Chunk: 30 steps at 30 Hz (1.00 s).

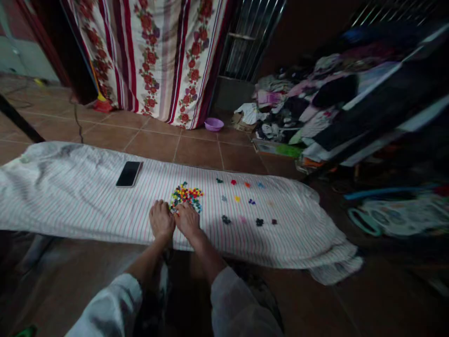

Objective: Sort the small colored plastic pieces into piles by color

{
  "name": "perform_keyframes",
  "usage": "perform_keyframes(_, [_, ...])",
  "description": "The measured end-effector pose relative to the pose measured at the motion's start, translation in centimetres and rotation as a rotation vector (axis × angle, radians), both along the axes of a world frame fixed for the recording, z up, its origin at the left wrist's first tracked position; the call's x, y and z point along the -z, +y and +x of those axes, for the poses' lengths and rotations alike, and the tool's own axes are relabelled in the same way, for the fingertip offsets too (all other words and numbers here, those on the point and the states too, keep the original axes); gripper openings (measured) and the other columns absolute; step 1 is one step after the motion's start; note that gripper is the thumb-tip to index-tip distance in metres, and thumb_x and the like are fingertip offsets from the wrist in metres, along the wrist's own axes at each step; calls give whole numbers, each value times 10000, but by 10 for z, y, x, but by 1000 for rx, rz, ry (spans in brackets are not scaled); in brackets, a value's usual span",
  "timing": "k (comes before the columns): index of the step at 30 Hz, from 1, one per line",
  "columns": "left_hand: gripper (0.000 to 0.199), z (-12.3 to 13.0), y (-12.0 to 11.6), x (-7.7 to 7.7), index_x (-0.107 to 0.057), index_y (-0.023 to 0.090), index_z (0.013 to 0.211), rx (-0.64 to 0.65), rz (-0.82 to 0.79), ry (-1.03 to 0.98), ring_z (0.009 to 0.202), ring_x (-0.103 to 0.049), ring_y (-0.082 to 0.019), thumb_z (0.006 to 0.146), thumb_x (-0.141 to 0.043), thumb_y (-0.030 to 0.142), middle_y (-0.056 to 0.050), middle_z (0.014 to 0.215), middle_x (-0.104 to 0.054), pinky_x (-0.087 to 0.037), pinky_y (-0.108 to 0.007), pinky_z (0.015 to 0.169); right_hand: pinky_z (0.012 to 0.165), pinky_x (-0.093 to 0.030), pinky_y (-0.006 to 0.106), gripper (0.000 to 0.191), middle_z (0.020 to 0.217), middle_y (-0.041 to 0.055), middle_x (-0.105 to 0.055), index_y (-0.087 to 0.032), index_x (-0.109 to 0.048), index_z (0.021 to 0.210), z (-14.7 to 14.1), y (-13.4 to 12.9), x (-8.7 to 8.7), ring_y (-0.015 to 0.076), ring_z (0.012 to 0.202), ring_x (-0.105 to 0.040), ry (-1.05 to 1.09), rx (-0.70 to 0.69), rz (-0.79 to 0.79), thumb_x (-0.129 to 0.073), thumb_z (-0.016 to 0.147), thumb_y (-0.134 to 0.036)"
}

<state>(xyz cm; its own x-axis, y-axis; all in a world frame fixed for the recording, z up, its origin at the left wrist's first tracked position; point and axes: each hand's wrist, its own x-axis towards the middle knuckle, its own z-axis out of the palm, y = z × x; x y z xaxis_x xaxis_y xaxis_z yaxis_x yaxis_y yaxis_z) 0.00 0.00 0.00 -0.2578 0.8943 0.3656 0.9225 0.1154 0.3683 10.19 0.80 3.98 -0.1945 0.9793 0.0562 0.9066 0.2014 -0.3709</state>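
Observation:
A pile of small multicoloured pieces (186,193) lies on a striped cloth (101,206) spread over a long low surface. My left hand (162,219) rests at the pile's near left edge, fingers curled down. Beside it my right hand (187,218) reaches onto the near side of the pile, its fingertips close to the left hand. Whatever the fingertips hold is too small to make out. To the right, little single-colour groups sit in rows, among them red (233,182), yellow (237,199), dark blue (251,201) and black (259,222).
A phone (129,174) lies on the cloth left of the pile. Beyond the surface are a floral curtain (164,61), a purple basin (213,124) and a red dustpan (103,105) on the tiled floor. Heaped clothes (298,103) fill the back right.

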Motion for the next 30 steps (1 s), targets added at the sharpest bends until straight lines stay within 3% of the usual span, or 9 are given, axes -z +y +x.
perform_keyframes(10, [267,2,1,1,-624,130,1036,-9,24,-29,1289,-473,-285,894,-400,168,-144,1253,-617,-353,-436,1072,867,-434,253,217,1061,2,-687,-265,-615,1095,3,-2,10,156,1007,-612,82,-31,28,-480,932,-216])
perform_keyframes(17, [262,1,1,2,-611,116,1060,8,9,-25,1294,-464,-293,875,-439,185,-159,1267,-605,-345,-440,1077,860,-445,227,238,1131,1,-686,-247,-613,1127,4,-3,7,139,1023,-623,237,-66,29,-493,931,-188])
perform_keyframes(30, [252,3,0,1,-609,120,1032,7,57,-6,1265,-485,-289,853,-436,161,-161,1218,-619,-351,-436,1058,744,-446,218,197,892,-9,-725,-258,-653,1043,21,-18,8,148,852,-660,318,125,76,-516,910,-304])
